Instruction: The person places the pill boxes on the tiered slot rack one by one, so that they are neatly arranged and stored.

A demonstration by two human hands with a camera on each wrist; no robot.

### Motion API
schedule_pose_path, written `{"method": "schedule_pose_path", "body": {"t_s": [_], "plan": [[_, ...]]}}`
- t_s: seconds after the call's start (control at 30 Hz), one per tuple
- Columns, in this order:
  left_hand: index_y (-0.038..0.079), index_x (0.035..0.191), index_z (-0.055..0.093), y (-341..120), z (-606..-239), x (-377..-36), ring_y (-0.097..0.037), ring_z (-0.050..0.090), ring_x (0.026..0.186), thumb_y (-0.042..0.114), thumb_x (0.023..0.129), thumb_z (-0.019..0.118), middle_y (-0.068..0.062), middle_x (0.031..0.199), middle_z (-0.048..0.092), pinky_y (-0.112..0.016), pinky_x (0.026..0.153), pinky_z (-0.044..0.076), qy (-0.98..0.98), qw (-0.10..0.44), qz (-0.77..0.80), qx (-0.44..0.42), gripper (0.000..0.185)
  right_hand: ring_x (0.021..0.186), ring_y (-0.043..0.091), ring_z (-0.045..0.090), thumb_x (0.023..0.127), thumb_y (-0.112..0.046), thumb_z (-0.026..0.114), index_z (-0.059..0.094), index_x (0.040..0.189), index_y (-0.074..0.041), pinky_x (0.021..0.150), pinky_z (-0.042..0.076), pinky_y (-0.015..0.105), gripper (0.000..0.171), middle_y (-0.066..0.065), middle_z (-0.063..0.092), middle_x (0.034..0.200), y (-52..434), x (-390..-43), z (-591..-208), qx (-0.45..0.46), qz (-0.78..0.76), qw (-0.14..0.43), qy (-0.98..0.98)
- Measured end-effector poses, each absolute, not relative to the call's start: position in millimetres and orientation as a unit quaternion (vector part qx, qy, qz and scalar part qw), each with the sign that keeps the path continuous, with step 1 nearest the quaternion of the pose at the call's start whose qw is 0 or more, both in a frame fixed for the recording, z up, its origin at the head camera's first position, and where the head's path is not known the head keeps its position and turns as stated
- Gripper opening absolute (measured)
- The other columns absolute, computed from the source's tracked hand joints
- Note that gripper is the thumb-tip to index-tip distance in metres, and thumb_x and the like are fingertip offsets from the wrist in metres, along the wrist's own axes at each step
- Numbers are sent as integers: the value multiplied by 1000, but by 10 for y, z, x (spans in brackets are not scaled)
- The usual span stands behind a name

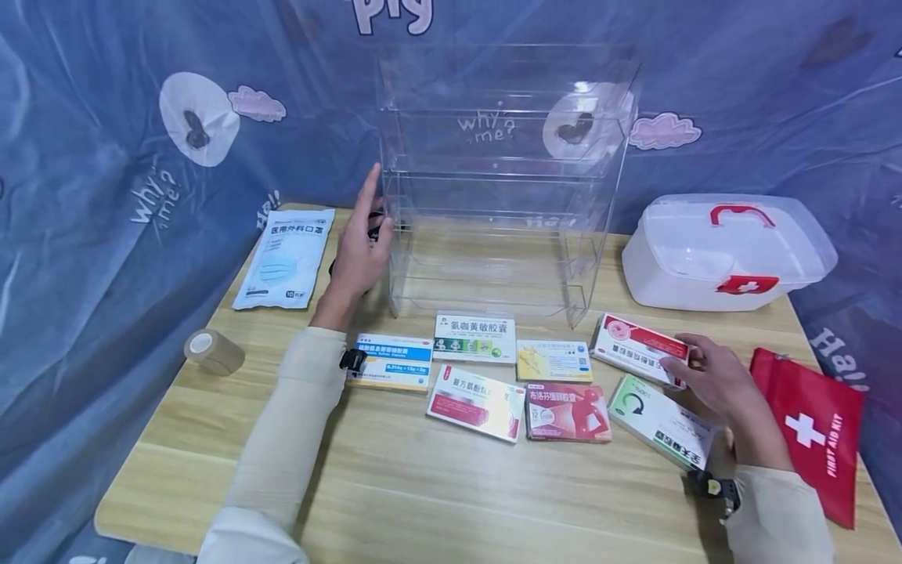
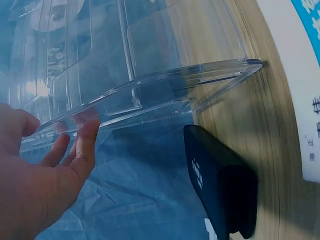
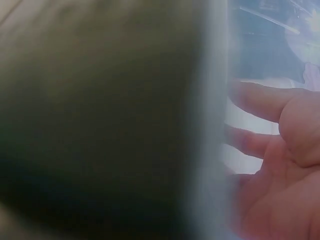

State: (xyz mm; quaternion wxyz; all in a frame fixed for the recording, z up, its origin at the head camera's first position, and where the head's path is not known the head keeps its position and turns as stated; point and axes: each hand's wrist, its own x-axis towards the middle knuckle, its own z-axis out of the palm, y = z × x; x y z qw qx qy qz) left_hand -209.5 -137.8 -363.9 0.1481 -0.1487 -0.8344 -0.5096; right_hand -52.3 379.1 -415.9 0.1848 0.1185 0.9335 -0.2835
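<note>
A clear acrylic tiered rack [image 1: 493, 168] stands at the back of the table. My left hand [image 1: 361, 254] is at its left side, index finger pointing up; in the left wrist view, the fingertips [image 2: 89, 131] lie at the rack's clear edge. With thumb and fingers, my right hand [image 1: 719, 384] holds the right end of a red-and-white medicine box [image 1: 637, 350]. A green-and-white medicine box [image 1: 662, 423] lies just below it. The right wrist view is mostly blocked by a dark blur, with part of the hand [image 3: 285, 150] at right.
Several medicine boxes lie before the rack, including a pink one [image 1: 568, 413] and a blue-white one [image 1: 395, 362]. A white first-aid case [image 1: 705, 258] and red pouch [image 1: 810, 439] are at right. Left are a mask packet [image 1: 285, 258], a tan roll [image 1: 218, 352] and a black case [image 2: 220, 180].
</note>
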Motion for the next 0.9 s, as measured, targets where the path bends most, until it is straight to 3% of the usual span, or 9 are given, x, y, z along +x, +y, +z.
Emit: {"method": "schedule_pose_path", "body": {"t_s": [0.27, 0.5, 0.63, 0.7, 0.8, 0.9], "plan": [[32, 174, 20, -1391, -3652, -2094, -27, 50, 152, 7, 109, 52, 1, 178, 31, -50, 120, 52, -833, 159, -506, -157, 76, 124, 57, 50, 106, -42, 65, 27, 162, 12, 98, 55, 71, 87, 43, 44, 147, 3802, -500, -4148, 121, -284, 169, 936], [27, 174, 20, -1397, -3676, -2122, -30, 51, 151, 4, 109, 51, -5, 176, 34, -57, 118, 52, -834, 166, -499, -166, 76, 127, 59, 49, 105, -45, 67, 26, 160, 11, 100, 55, 72, 88, 43, 43, 148, 3805, -454, -4152, 132, -295, 150, 935], [28, 174, 20, -1408, -3676, -2118, -30, 52, 150, 4, 109, 52, -8, 175, 37, -54, 118, 53, -837, 170, -493, -167, 76, 128, 61, 49, 103, -42, 70, 29, 158, 7, 97, 59, 69, 84, 42, 43, 151, 3790, -413, -4130, 144, -309, 121, 932], [29, 174, 20, -1411, -3679, -2116, -29, 52, 150, 5, 109, 52, -5, 176, 35, -52, 118, 53, -838, 169, -491, -165, 77, 129, 61, 49, 102, -40, 72, 31, 158, 4, 88, 65, 58, 82, 41, 42, 153, 3790, -396, -4109, 155, -326, 104, 927], [30, 174, 20, -1407, -3689, -2121, -28, 51, 151, 5, 109, 51, 1, 178, 31, -49, 119, 53, -838, 170, -490, -167, 77, 130, 61, 49, 104, -35, 70, 37, 155, -1, 76, 64, 26, 69, 40, 42, 156, 3805, -378, -4054, 157, -356, 69, 919], [29, 174, 19, -1402, -3685, -2124, -27, 51, 151, 5, 109, 51, 3, 178, 30, -49, 120, 52, -837, 172, -490, -171, 76, 116, 24, 67, 104, -27, 71, 50, 145, -15, 67, 51, 5, 47, 9, 66, 136, 3786, -376, -3960, 152, -398, 1, 905]]}}
